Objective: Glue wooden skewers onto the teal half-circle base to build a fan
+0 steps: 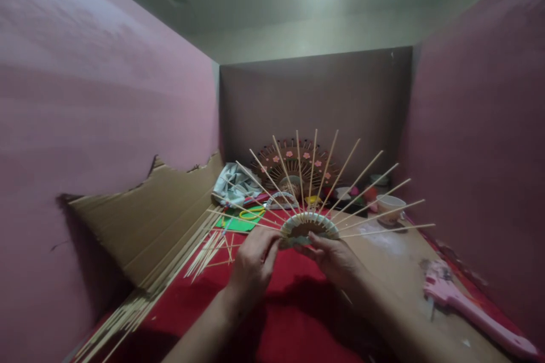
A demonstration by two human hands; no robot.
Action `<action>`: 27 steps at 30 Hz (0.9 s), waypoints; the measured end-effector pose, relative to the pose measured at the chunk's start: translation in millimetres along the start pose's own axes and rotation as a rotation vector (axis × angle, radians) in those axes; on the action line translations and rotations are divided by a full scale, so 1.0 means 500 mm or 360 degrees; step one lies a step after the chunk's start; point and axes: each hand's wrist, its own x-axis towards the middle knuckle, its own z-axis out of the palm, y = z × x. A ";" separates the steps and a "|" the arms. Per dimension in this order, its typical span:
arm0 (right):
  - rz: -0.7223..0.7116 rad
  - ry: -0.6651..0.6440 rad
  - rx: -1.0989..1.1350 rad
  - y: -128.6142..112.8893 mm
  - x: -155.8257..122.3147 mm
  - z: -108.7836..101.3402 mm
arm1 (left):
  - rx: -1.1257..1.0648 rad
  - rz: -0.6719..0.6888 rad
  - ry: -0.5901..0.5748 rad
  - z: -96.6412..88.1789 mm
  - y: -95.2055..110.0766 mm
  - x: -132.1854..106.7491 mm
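Observation:
Both of my hands hold up a half-made fan (309,226): a small pale semicircular base with several thin wooden sticks radiating upward and to the right. My left hand (254,264) pinches the base's left end. At the base's lower right edge, my right hand (336,257) grips it with fingers closed. The fan hangs above a red cloth (293,306).
A finished brown fan with pink flowers (293,165) leans on the back wall. Loose sticks (208,252) and a cardboard sheet (157,210) lie at left. A pink glue gun (468,306) rests at right, a white cup (389,205) behind it. Green paper (238,222) and crumpled cloth (234,182) sit beyond.

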 end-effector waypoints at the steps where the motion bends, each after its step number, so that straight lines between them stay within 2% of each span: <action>1: 0.0009 -0.0012 0.0007 0.001 0.000 -0.003 | -0.0044 -0.0090 -0.0058 0.006 0.002 0.004; 3: 0.0030 -0.0020 0.0042 0.000 0.001 -0.006 | -0.0152 -0.0361 -0.0252 0.020 0.010 0.007; 5: 0.0033 0.0015 0.0084 -0.003 0.004 -0.009 | -0.0395 -0.0750 -0.0551 0.039 0.019 0.002; 7: -0.0001 0.0080 0.0106 -0.008 0.006 -0.010 | -0.0808 -0.1196 -0.0803 0.061 0.027 -0.006; 8: -0.0012 0.0106 0.0104 -0.009 0.007 -0.009 | -0.1062 -0.1403 -0.0829 0.073 0.030 -0.008; 9: -0.0018 0.0124 0.0098 -0.010 0.008 -0.007 | -0.1321 -0.1569 -0.0752 0.084 0.033 -0.010; 10: -0.0020 0.0129 0.0087 -0.011 0.007 -0.004 | -0.1573 -0.1688 -0.0590 0.094 0.035 -0.009; 12: -0.0035 0.0110 0.0049 -0.012 0.004 0.005 | -0.1992 -0.1782 -0.0192 0.111 0.038 -0.001; 14: -0.0071 0.0050 -0.0026 -0.015 0.000 0.016 | -0.2242 -0.1812 0.0035 0.123 0.036 0.013; 17: -0.0168 -0.0015 -0.0210 -0.022 0.000 0.024 | -0.2343 -0.1866 0.0231 0.130 0.023 0.042; 20: -0.0230 0.0156 -0.0369 -0.030 0.007 0.011 | -0.2312 -0.1832 0.0436 0.126 -0.003 0.081; 23: -0.0127 0.0310 -0.0430 -0.037 0.013 -0.015 | -0.2296 -0.1751 0.0509 0.115 -0.032 0.126; 27: -0.0024 0.0351 -0.0491 -0.046 0.012 -0.040 | -0.2309 -0.1685 0.0540 0.115 -0.061 0.165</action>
